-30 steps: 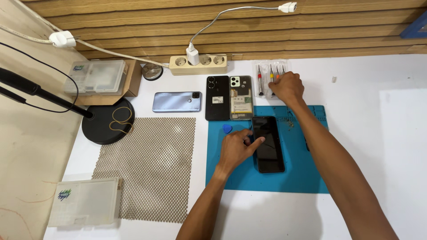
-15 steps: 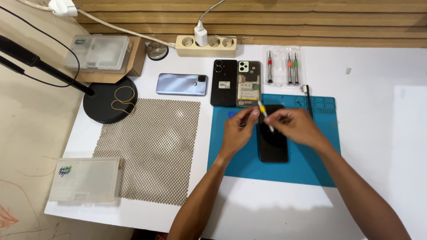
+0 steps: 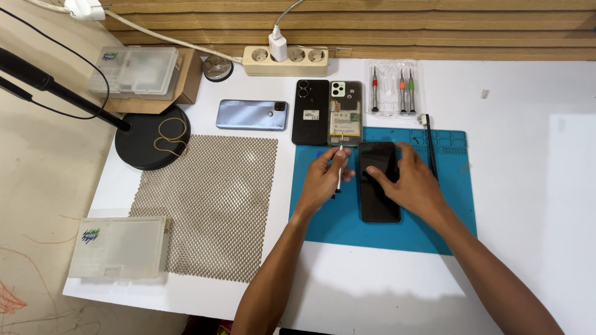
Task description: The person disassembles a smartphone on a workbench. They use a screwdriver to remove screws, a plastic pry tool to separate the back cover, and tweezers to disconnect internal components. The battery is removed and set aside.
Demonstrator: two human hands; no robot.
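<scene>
A clear plastic case (image 3: 392, 88) at the back of the white tabletop (image 3: 534, 161) holds three small screwdrivers with red, orange and green collars, standing side by side. Two translucent plastic boxes, one on a cardboard box at far left (image 3: 135, 71) and one at the near left corner (image 3: 119, 247), keep their contents too faint to make out. On the blue repair mat (image 3: 447, 217), a black smartphone (image 3: 379, 192) lies screen up, its upper right part covered by the right hand (image 3: 408, 181), whose fingers are spread loosely and rest flat on the glass. The left hand (image 3: 323, 180), just beside the phone, has its fingers closed around a slim silver-shafted screwdriver (image 3: 339, 170), held nearly upright with its tip toward the mat; the tip itself is hard to see. Behind, touching the mat's far edge, an opened phone (image 3: 345, 113) shows its insides beside a black back cover (image 3: 310, 111). Both forearms are cut off by the frame's lower edge.
</scene>
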